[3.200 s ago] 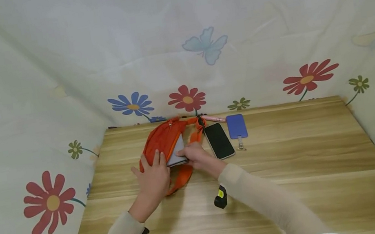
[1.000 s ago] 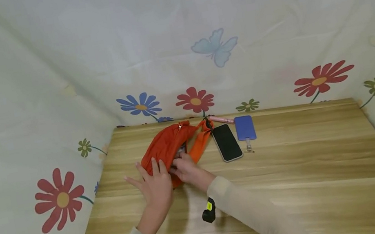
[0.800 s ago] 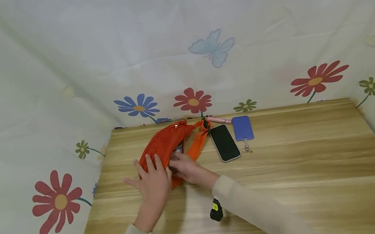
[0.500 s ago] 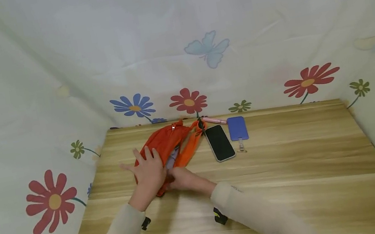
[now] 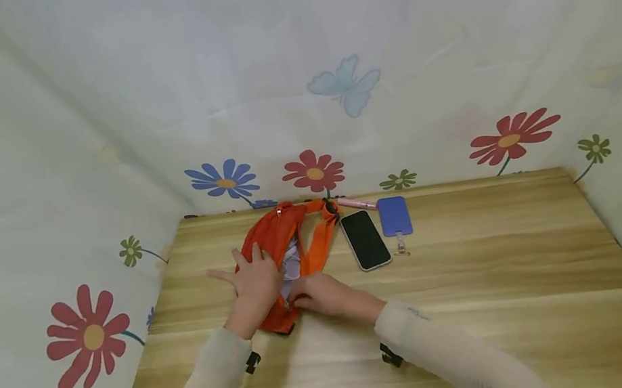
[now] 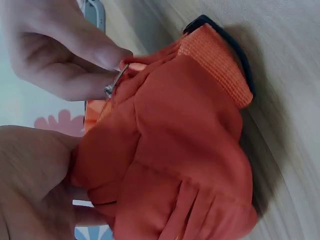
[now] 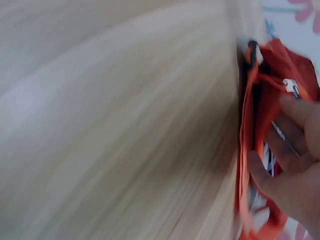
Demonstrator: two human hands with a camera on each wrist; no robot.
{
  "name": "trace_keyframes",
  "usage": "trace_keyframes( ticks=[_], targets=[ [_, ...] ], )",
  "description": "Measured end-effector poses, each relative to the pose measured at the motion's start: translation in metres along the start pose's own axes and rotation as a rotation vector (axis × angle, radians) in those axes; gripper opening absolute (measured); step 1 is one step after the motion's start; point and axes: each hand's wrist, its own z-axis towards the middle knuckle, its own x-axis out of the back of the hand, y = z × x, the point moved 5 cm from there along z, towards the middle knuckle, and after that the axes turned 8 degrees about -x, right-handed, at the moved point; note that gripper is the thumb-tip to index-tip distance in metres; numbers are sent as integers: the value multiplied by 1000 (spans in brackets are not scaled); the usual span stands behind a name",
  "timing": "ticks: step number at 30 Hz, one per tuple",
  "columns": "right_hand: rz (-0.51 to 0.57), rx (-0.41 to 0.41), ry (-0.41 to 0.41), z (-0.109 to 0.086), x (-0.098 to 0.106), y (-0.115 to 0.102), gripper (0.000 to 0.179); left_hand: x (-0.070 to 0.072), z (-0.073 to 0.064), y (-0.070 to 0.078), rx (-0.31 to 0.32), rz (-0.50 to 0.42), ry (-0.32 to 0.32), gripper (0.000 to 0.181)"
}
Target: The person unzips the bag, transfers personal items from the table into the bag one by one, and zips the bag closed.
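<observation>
An orange-red waist bag lies at the back left of the table, its zipped opening towards the right. Pale, crumpled material shows inside. My left hand rests on the bag's left side with fingers spread and thumb out. At the near end of the opening, my right hand has thumb and finger around the metal zipper pull. In the right wrist view, the fingers sit right at a zipper pull. What lies deeper in the bag is hidden.
Right of the bag's orange strap lies a dark-screened phone. Beside it are a blue card holder with a metal clip and a pink pen-like stick. A flower-printed curtain stands behind the wooden table.
The flat grey item in my right hand has gone into the bag. That hand has come out to the near end of the opening, while my left hand still presses the bag.
</observation>
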Motion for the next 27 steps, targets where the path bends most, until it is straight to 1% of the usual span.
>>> trace_keyframes(
  ticks=[1, 3, 6, 9, 12, 14, 16, 19, 22, 25, 27],
  targets=[
    [24, -26, -7, -3, 4, 7, 15, -2, 2, 1, -4, 4, 4, 62],
    [59, -93, -10, -10, 15, 22, 21, -4, 4, 3, -2, 4, 2, 60],
    [81, -196, 29, -20, 36, 46, 25, -6, 5, 4, 8, -11, 5, 63],
    [70, -276, 61, -33, 58, 69, 27, -4, 4, 6, 1, -45, 19, 69],
    [77, -330, 95, -46, 81, 89, 27, -1, 3, 12, -30, -74, 51, 72],
    [74, -354, 121, -53, 93, 100, 27, 0, 3, 12, -46, -94, 60, 71],
    [78, -373, 150, -58, 104, 110, 27, -2, 4, 11, -56, -132, 59, 70],
    [58, -419, 179, -63, 117, 123, 26, -7, 10, 6, -85, -181, 36, 72],
    [67, -493, 178, -67, 129, 136, 27, -8, 15, 1, -131, -201, 4, 74],
    [66, -569, 181, -71, 140, 150, 31, -5, 17, -4, -184, -172, -24, 74],
    [73, -628, 216, -73, 146, 159, 34, -1, 18, -6, -205, -145, -39, 74]
  ],
)
